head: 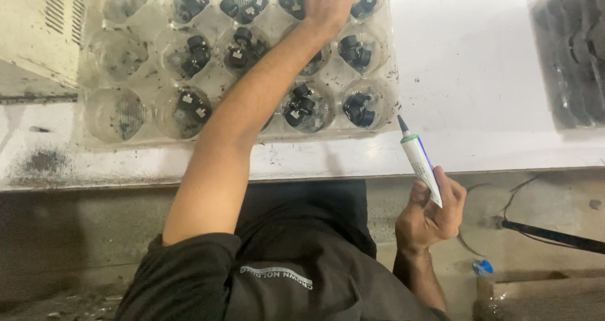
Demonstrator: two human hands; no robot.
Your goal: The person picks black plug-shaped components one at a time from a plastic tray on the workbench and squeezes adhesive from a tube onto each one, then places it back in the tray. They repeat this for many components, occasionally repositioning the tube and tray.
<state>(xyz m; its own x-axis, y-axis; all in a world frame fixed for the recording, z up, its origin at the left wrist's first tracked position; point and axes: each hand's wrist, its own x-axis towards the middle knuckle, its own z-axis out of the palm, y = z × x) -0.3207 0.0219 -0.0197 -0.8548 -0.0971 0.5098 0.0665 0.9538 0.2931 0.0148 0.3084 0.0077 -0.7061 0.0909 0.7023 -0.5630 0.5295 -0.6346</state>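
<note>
The left hand (pixel 328 2) reaches forward across a clear plastic tray (pixel 94 125), with the arm stretched over the tray's middle columns. The hand sits at the far row, over a cup near the upper edge of the view. Its fingers run out of the picture, so whether they are spread or pinching a part cannot be told.

The right hand (pixel 432 210) is held low, just off the near edge of the white table (pixel 491 94). Its fingers are curled round a white tube (pixel 421 163) with a blue stripe and a dark pointed nozzle. The tube is tilted, nozzle up and toward the tray, with the tip just beside the tray's near right corner and not touching it.

The tray lies flat on the table, with round cups in rows. Most cups in the middle and right columns hold small black parts (pixel 359 108), one or two to a cup. The cups in the left column show only dark specks. The tray's surface is dusty.

A cream-coloured housing (pixel 38 31) with vent slots stands at the far left, touching the tray's left side. A dark tray (pixel 576 50) lies at the far right, well apart from the clear one. Below the table edge, a black cable (pixel 554 234) runs along the floor to the right, and a small blue cap (pixel 483 268) lies near it. The person wears a black shirt (pixel 277 277).
</note>
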